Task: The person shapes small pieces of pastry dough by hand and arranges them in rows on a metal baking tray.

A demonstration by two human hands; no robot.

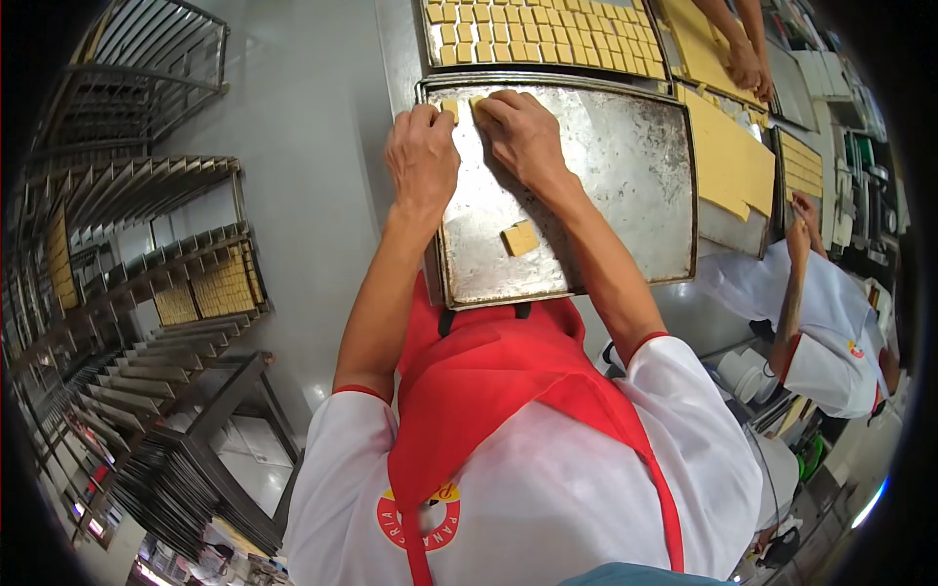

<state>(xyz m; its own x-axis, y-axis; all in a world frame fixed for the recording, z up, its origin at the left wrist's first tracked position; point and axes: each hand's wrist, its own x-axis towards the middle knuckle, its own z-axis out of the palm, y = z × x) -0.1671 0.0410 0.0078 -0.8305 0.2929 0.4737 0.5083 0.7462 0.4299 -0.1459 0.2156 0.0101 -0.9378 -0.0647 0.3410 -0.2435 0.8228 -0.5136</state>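
Here, left hand (pixel 423 161) and right hand (pixel 526 139) pinch dough pieces (pixel 450 109) inside a baking tray (pixel 625 195), beside a row-filled second tray (pixel 547 70).

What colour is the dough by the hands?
The dough is yellowish tan, clearest in the head view.

Single head-worn view, wide-angle, facing forward and steeply down, tray (pixel 625 205) near.

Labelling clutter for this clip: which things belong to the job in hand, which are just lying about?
Job:
- left hand, right hand
- near tray
- loose yellow pieces on it

Probably just around, untouched by these hands:
- metal racks
- yellow sheet
- rows of yellow pieces beyond
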